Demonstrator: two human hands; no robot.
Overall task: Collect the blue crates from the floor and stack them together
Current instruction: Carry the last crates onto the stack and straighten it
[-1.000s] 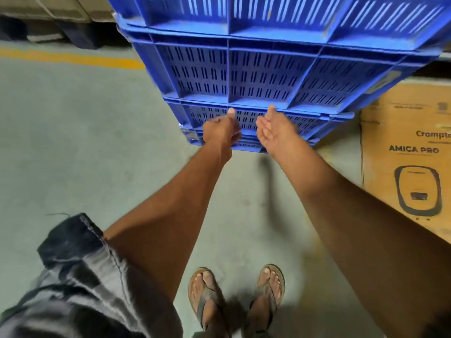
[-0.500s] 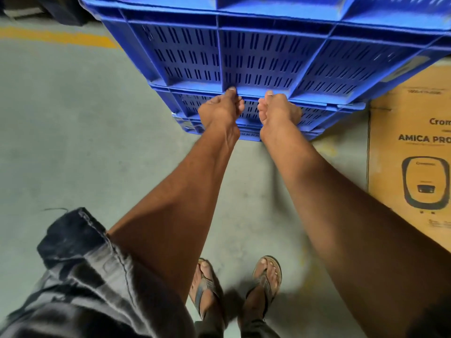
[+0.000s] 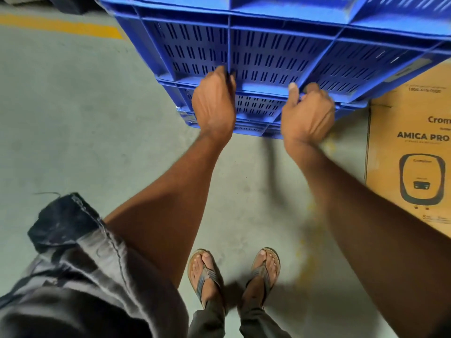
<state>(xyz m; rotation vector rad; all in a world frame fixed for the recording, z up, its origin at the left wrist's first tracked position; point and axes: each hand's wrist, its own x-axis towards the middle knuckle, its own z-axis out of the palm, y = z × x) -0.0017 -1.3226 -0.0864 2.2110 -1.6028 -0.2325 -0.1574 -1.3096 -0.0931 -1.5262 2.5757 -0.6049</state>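
A grey concrete floor (image 3: 73, 106) fills most of the view, seen from above past a person's outstretched arms. To the left of the arms it lies open all the way out to a yellow line (image 3: 61, 26) painted across the far edge.

A stack of blue crates (image 3: 268, 52) stands on the floor straight ahead of the person and runs off the top of the view. Their walls are slotted and ribbed. At least three tiers can be counted; the lowest ones blur together.

One cardboard box (image 3: 410, 154), printed "AMICA PRO" with a drawing of an appliance, lies flat on the right. Its near corner sits just beside the stack's right end, closing off that side.

A dark grey sleeve (image 3: 73, 264) covers the left upper arm in the lower left corner.

Two bare hands meet the stack along the horizontal lip under the big slotted crate. The left hand (image 3: 214, 106) grasps that lip with curled fingers. The right hand (image 3: 308, 115), near it on the same lip, is clenched round the rim, thumb up.

Two feet in sandals (image 3: 203, 274) stand side by side on the floor, well short of the stack, with bare concrete between
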